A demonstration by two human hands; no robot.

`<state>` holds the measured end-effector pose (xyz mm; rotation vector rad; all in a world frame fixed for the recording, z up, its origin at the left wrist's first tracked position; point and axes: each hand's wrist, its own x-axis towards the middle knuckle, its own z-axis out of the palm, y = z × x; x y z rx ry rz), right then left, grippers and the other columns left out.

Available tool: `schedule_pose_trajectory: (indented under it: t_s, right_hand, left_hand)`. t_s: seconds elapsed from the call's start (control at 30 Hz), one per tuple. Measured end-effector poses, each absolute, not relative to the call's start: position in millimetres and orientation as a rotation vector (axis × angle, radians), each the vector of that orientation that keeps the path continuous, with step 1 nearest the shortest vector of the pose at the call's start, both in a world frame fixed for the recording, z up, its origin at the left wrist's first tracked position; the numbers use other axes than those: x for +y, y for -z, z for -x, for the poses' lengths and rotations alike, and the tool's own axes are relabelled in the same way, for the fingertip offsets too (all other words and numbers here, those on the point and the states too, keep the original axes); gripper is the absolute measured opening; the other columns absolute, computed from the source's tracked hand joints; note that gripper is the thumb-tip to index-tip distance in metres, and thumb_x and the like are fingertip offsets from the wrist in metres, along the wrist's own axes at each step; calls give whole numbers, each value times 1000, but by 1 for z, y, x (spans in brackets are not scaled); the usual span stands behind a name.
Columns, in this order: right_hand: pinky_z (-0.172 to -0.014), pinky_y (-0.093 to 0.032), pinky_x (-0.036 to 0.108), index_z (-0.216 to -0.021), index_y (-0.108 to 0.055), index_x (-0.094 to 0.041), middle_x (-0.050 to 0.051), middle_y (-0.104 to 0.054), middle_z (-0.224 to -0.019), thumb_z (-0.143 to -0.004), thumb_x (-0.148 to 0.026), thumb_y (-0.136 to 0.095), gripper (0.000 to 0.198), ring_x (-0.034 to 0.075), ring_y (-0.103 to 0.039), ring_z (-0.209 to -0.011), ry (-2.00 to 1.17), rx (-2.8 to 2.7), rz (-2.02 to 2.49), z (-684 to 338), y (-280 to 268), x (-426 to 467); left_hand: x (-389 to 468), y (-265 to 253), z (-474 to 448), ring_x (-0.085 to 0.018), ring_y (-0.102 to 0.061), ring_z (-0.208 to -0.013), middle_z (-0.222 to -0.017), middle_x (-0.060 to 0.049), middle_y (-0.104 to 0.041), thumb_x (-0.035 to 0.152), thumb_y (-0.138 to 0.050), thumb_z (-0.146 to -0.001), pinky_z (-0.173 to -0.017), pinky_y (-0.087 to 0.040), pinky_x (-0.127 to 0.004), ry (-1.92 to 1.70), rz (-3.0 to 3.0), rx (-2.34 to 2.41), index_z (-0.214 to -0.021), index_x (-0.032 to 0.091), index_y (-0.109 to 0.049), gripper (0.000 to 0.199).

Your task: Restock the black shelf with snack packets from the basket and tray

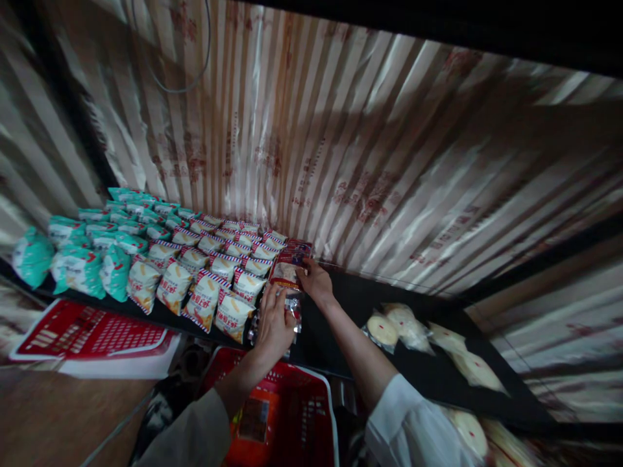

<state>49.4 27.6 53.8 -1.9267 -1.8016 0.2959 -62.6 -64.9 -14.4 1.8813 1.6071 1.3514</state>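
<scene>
1. We see the left hand (274, 323) low at the front of the dark shelf (335, 334), fingers partly bent over a silver packet (295, 305). It touches the packet, but we cannot tell whether it grips it.
2. The right hand (317, 284) is a little farther back, fingertips at the right edge of a red packet (293, 251). Its fingers are bent, the opening narrow – we cannot tell whether they pinch the packet.
3. We find the red packet lying on the shelf, just right of the white bags (202, 298). The silver packet is in front of it, partly hidden by the left hand.
4. The white bags, with striped edges, stand in close rows. Left of them we see teal bags (82, 269), also packed together.
5. Well to the right, pale rounds (382, 331) in clear wrap lie on the same shelf.
6. Below the left forearm we see a red basket (321, 415) with a pale rim – an orange packet (250, 421) lies inside. Another red basket, the left one (97, 331), is under the teal bags.
7. Behind the shelf we see ribbed sheeting (341, 162) with reddish print.
</scene>
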Motion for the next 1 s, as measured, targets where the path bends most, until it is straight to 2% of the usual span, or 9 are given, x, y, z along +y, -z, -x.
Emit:
schedule_pose_trajectory:
  t_s: [0.2,0.37,0.53,0.63,0.73,0.87,1.0]
  right_hand:
    - [-81,-47,29,-116,-61,-19,11,-67,-107,-83,-34,-52,37,22,-63,-96,-153,-1853,1968,-49,-53,31]
    - [-81,-47,29,-115,-61,-18,10,-66,-106,-84,-37,-50,38,22,-63,-96,-155,-1879,1989,-51,-51,35]
    - [-78,-47,33,-120,-59,-24,11,-63,-110,-86,-44,-46,42,24,-64,-92,-136,-1833,2111,-44,-54,30]
    - [-76,-47,36,-122,-57,-27,12,-58,-114,-86,-53,-44,46,25,-65,-88,-161,-1820,2165,-42,-58,19]
    - [-74,-47,35,-124,-55,-27,12,-54,-119,-86,-53,-42,47,23,-64,-87,-153,-1765,2120,-47,-59,1]
    - [-76,-46,32,-116,-58,-21,9,-60,-107,-88,-47,-40,42,20,-61,-85,-165,-1601,1921,-59,-44,-38]
    - [-81,-45,32,-108,-58,-18,8,-64,-101,-91,-44,-33,40,20,-60,-89,-364,-1513,1745,-65,3,-103]
  left_hand:
    - [-60,16,62,-30,-31,-133,-137,-12,-44,7,-47,-72,-109,-33,-51,-1383,-1908,1645,-127,16,-49,55]
    - [-59,16,62,-29,-32,-133,-137,-13,-43,7,-46,-73,-109,-32,-48,-1374,-1931,1665,-126,14,-50,54]
    - [-58,14,62,-30,-31,-133,-138,-15,-42,7,-46,-73,-110,-31,-49,-1340,-1925,1690,-124,11,-51,51]
    - [-61,8,64,-29,-29,-134,-139,-14,-42,7,-46,-74,-109,-31,-50,-1352,-1939,1670,-124,14,-51,51]
    - [-73,-3,70,-27,-29,-135,-138,-12,-43,8,-44,-76,-110,-31,-49,-1397,-1948,1627,-122,16,-52,47]
    - [-109,-3,84,-20,-46,-122,-120,-9,-57,7,-37,-81,-104,-38,-41,-1447,-2014,1430,-107,18,-60,36]
    - [-166,47,101,-17,-56,-106,-104,-8,-64,8,-35,-81,-97,-44,-36,-1230,-2043,1255,-97,17,-62,33]
